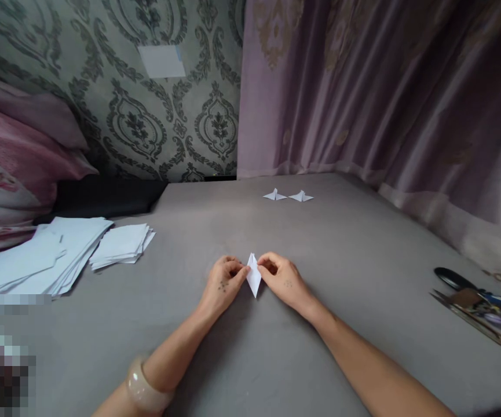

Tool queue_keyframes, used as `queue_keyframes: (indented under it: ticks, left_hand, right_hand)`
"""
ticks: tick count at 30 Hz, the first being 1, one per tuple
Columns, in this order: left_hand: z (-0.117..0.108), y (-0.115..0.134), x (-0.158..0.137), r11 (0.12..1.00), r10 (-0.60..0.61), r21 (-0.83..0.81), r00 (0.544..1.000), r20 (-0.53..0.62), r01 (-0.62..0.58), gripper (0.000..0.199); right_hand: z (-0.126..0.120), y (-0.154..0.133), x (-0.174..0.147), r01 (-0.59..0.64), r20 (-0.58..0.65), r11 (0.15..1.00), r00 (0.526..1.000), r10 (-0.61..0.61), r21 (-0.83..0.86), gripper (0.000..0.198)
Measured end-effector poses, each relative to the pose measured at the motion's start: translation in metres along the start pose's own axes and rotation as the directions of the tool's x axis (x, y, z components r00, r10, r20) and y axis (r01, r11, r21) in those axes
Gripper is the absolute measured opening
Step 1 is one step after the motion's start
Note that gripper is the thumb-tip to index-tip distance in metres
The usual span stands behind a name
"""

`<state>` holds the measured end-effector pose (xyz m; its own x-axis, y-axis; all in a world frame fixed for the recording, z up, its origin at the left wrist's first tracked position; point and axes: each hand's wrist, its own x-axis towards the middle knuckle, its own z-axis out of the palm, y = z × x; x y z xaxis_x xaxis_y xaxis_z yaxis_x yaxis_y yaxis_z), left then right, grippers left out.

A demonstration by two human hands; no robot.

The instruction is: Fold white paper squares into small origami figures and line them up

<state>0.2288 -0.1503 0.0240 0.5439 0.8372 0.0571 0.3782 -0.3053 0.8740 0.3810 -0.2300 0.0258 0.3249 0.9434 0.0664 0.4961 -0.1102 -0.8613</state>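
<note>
A small white folded paper (254, 279), diamond-shaped with its long point toward me, is held between my two hands just above or on the grey surface (215, 226). My left hand (226, 281) pinches its left edge between thumb and fingers. On the other side, my right hand (282, 278) grips the right edge in the same way. The upper tip of the paper shows a narrow split between the fingertips. Farther back stand two finished-looking folded paper birds, a left paper bird (275, 195) and a right paper bird (301, 197), side by side.
At the left lie a stack of large white sheets (65, 249) and a smaller pile of paper squares (122, 244). A black folded item (106, 194) is behind them. On the right, tweezers (471, 318) lie beside a black-handled tool (454, 278). A purple curtain (302, 87) borders the back.
</note>
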Motion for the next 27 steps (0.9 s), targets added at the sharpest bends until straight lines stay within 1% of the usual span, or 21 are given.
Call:
queue_keyframes:
  ticks: [3,6,9,12,14,16,20,27]
  left_hand:
    - [0.002,-0.01,0.001,0.979,0.116,0.167,0.993,0.012,-0.117,0.018]
    - [0.004,-0.019,0.002,0.94,0.226,0.255,0.974,0.028,-0.225,0.01]
    - [0.005,-0.022,0.001,0.904,0.309,0.287,0.948,0.076,-0.318,0.013]
    - [0.004,-0.018,-0.003,0.874,0.357,0.298,0.923,0.147,-0.385,0.024]
    - [0.003,-0.013,-0.005,0.866,0.36,0.304,0.916,0.176,-0.398,0.034]
    - [0.001,-0.009,-0.007,0.866,0.35,0.309,0.918,0.184,-0.392,0.038]
    - [0.0,-0.006,-0.006,0.877,0.335,0.298,0.924,0.182,-0.377,0.028]
    - [0.0,-0.011,-0.004,0.889,0.328,0.277,0.93,0.169,-0.364,0.016]
  right_hand:
    - [0.002,-0.003,-0.003,0.071,0.026,0.982,0.997,-0.068,-0.176,0.015]
    - [0.004,-0.005,-0.005,0.125,0.026,0.945,0.992,-0.123,-0.301,0.016]
    - [0.004,-0.003,-0.005,0.132,0.027,0.929,0.991,-0.13,-0.345,0.017]
    - [-0.003,0.001,-0.003,0.145,0.068,0.93,0.989,-0.129,-0.339,0.022]
    - [-0.011,0.003,-0.001,0.165,0.131,0.936,0.983,-0.129,-0.31,0.029]
    - [-0.018,0.004,0.0,0.169,0.185,0.944,0.975,-0.119,-0.284,0.031]
    - [-0.026,-0.001,-0.001,0.171,0.219,0.935,0.97,-0.104,-0.312,0.026]
    - [-0.023,-0.008,-0.006,0.195,0.214,0.903,0.969,-0.119,-0.382,0.016]
